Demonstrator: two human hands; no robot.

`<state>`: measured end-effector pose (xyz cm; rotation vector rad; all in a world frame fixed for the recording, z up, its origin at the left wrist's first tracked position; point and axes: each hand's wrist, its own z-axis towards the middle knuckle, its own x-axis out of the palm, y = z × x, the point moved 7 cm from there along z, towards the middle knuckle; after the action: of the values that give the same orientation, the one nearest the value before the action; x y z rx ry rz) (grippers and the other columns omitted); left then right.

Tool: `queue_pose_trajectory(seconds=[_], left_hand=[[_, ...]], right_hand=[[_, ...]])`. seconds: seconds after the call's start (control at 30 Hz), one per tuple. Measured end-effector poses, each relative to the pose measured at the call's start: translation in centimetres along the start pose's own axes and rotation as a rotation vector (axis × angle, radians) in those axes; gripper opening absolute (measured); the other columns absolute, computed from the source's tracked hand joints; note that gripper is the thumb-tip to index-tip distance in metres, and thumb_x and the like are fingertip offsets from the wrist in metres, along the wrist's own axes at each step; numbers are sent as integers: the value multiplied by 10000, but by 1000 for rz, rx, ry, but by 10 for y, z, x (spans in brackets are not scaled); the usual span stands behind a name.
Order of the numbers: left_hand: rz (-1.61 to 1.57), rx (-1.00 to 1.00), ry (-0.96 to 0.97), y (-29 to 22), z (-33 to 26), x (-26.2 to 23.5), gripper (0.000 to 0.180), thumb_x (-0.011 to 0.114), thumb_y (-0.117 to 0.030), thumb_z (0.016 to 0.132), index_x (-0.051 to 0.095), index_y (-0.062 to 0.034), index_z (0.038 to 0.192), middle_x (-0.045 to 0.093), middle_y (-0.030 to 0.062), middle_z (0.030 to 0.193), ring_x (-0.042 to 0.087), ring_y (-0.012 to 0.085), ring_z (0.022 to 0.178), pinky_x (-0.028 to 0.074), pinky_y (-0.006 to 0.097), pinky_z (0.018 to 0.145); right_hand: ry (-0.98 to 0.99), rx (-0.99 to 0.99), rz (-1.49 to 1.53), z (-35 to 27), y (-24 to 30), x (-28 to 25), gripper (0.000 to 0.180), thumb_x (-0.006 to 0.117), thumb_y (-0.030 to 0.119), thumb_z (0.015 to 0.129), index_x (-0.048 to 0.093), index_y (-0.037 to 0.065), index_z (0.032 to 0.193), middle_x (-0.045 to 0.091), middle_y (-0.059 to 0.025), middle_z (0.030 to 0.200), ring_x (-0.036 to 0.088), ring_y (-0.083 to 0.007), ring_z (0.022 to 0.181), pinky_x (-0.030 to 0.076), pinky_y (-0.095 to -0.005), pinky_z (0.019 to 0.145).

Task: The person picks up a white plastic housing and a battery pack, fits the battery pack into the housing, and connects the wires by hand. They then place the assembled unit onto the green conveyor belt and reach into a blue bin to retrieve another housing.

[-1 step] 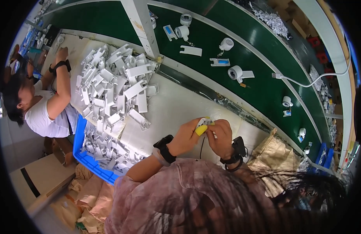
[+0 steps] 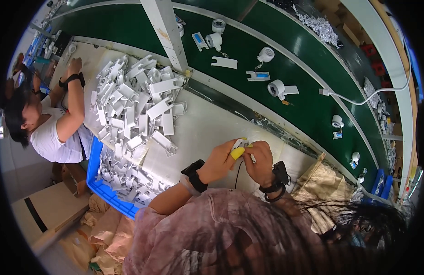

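Note:
My left hand (image 2: 215,163) is closed on a small white plastic part (image 2: 240,144), above the pale worktable (image 2: 205,123). A yellow finger cover (image 2: 237,153) sits on its thumb. Just to the right, my right hand (image 2: 259,166) pinches at the same part with its fingertips; the fingers hide most of the part, so its full shape does not show. Each wrist carries a black strapped device. A thin dark cord (image 2: 237,172) hangs between the two hands. To the left lies a big heap of white plastic housings (image 2: 138,98).
A blue crate (image 2: 112,198) of white housings stands left of me. Beyond the table edge, a green conveyor (image 2: 239,94) carries white round-headed units. A white cable (image 2: 358,101) dangles at right, over a brown sack (image 2: 322,183). A co-worker (image 2: 60,121) sits at far left.

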<state>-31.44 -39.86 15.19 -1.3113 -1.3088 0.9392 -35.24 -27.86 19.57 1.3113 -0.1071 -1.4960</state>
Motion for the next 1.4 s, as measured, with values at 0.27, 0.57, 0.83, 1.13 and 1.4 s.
queue_pose_trajectory(seconds=[0.27,0.57,0.83,1.13,1.4], left_hand=[[332,221,-259,43,100,-92,428,555,-130,934,442,0,1327,575,116,1118,570,186,856,468,269,787],[1221,346,-518,39,236,-152,575,655,-85,740,483,-47,1287,506,147,1283,450,321,1219,306,468,1076],[1395,73,-483,58,278,-165,420,645,-129,754,557,-71,1160,553,106,1098,557,298,997,460,468,875],[149,13,-53,14,192,-117,476,586,-125,817,463,-29,1267,561,83,1011,567,138,788,467,264,656],[-392,-181,138,-4,88,-71,399,471,-239,992,439,-8,1316,584,36,931,550,92,737,449,231,655]], right_hand=[[-158,157,162,74,-104,-49,48,620,4,888,579,16,909,582,-47,833,582,-117,775,465,-245,713],[-238,290,-25,167,-330,-141,77,645,71,888,602,7,891,640,-56,752,601,-112,678,478,-245,644],[-97,191,-607,187,-312,-91,163,664,40,771,620,28,927,636,-142,917,618,-352,851,502,-415,731],[251,-52,-73,157,-151,43,607,738,52,723,498,60,1280,508,-176,1276,475,-385,1186,393,-425,986],[574,384,849,63,-115,82,82,603,84,921,586,15,962,606,-24,893,566,-125,874,422,-257,740]])
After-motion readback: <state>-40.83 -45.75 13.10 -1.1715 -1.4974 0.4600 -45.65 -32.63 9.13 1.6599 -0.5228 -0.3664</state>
